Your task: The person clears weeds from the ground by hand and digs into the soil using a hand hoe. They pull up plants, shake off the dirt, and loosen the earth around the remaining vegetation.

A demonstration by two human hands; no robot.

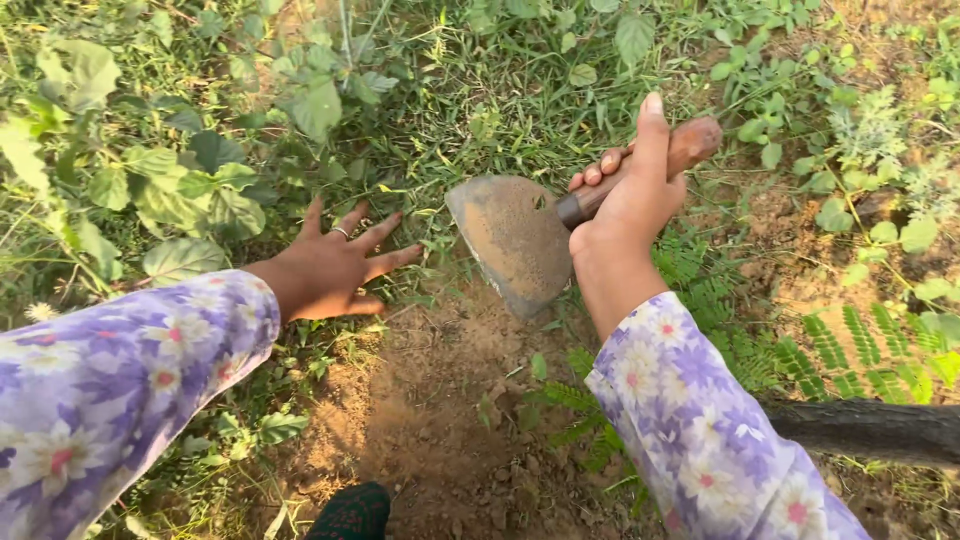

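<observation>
Head view shows the right hand (pixel 630 200) closed around the wooden handle of a small hoe (pixel 515 240), its blade raised just above the soil. The left hand (pixel 330 265) lies spread flat on the grass (pixel 440 110). A patch of bare earth (pixel 430 410) is already dug; leafy weeds (pixel 180 190) and ferns (pixel 860 340) remain around it.

Hand hoe (pixel 515 240) in right hand (pixel 625 205)

No packages, labels, signs or screens are in view.
</observation>
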